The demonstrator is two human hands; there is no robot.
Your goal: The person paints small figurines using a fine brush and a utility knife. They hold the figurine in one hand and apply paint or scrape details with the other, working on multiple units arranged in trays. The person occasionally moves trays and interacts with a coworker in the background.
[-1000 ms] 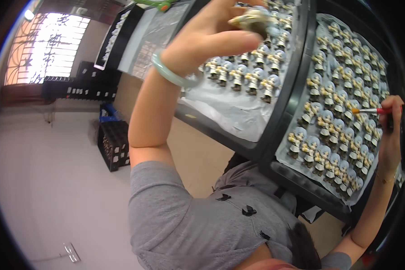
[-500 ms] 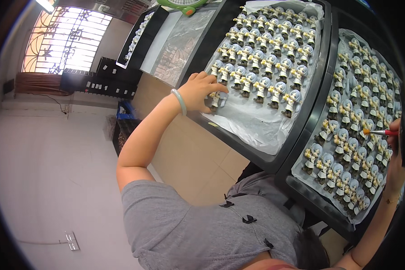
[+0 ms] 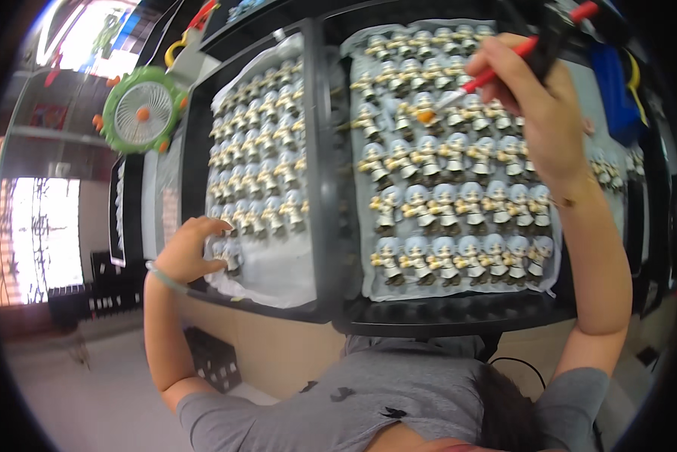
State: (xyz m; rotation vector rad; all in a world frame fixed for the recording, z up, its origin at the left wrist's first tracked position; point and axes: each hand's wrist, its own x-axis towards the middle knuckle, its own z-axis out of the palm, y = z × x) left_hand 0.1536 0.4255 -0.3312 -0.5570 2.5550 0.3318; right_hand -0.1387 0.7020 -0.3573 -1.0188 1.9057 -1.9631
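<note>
Left hand [image 3: 184, 252]: part-open, thumb and fingers parted, contact unclear | corner figurine [image 3: 231, 256]: beside it, left tray [image 3: 289, 311] | right hand [image 3: 542, 102]: pinching red brush [image 3: 475, 82] over right tray [image 3: 444, 322] | risk: dipping brush or brushing fingertips could topple close-packed figurines [image 3: 469, 260]

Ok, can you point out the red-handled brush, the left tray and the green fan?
Red-handled brush [image 3: 479, 80]: head view, on the red handle.
Left tray [image 3: 297, 311]: head view, on its near rim.
Green fan [image 3: 143, 114]: head view, on the orange hub.
</note>
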